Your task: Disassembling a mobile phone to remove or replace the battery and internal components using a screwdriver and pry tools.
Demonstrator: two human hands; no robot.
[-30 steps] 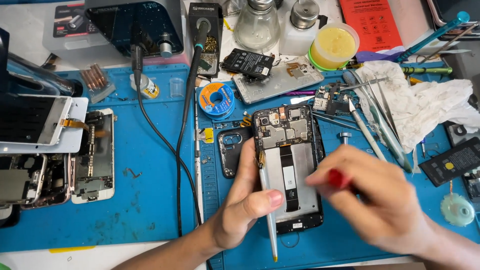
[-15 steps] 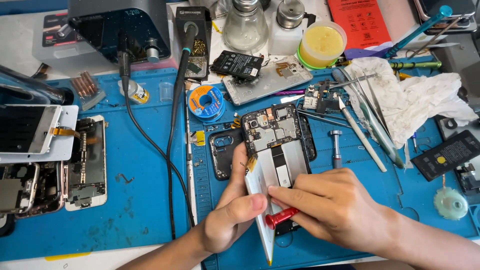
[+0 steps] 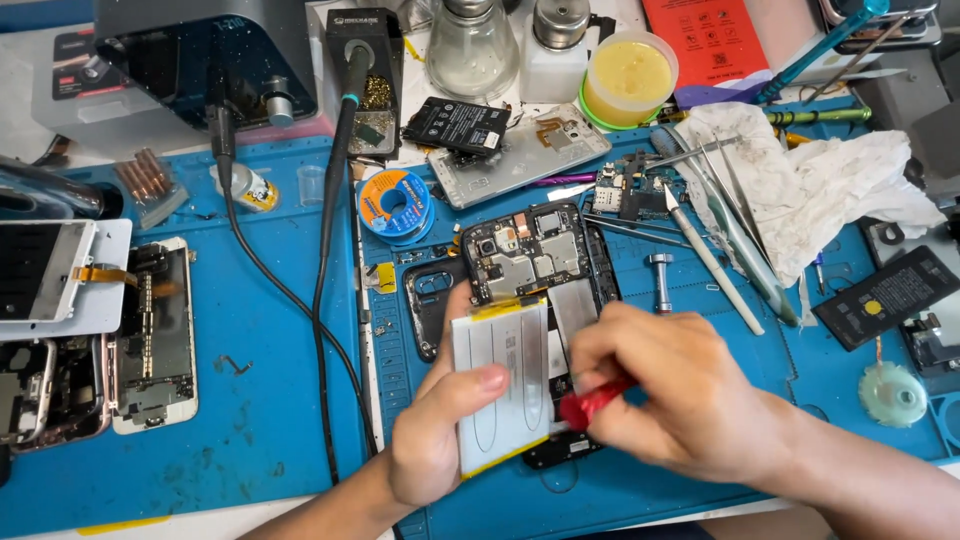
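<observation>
Centrally, silver battery in left hand

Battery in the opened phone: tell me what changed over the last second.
The battery has come up out of the opened phone; a second ago it lay flat inside, now its flat face tilts up. The left hand now grips its left edge. The right hand moved left and lower, keeping the red-handled tool at the battery's right edge. The phone and the blue mat stayed put.

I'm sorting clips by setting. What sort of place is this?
Most likely a phone repair bench: an opened phone on a blue work mat, a solder spool, tweezers, and the left hand holding a flat battery.
</observation>
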